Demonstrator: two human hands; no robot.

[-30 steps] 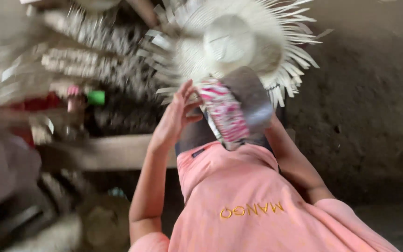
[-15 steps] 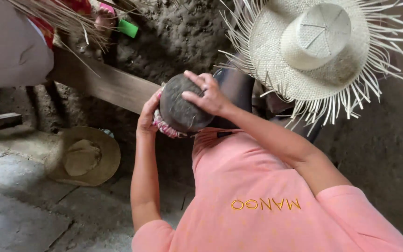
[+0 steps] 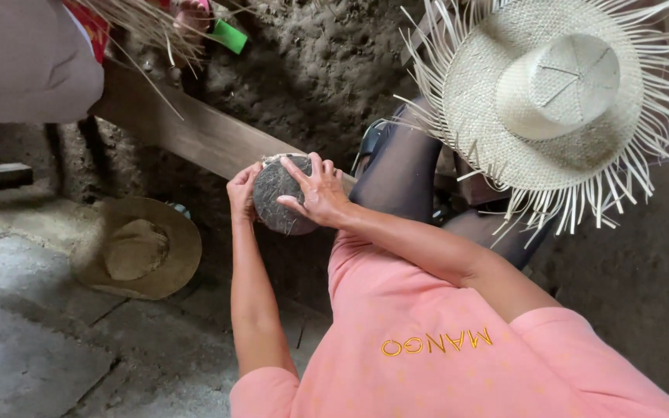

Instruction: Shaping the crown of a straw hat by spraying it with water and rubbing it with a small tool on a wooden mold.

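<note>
We hold 1 round, dark grey stone-like block (image 3: 279,193) between both palms: left hand (image 3: 241,193) cupping its side, right hand (image 3: 317,193) spread flat over its face. An unfinished fringed pale straw hat (image 3: 551,101) lies right of the block, untrimmed; a brown woven hat (image 3: 137,248) lies left.

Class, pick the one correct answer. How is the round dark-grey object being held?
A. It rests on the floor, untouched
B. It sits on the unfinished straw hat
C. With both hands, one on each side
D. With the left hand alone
C: the left hand cups one side of the round dark-grey object while the right hand spreads over the other.
</note>
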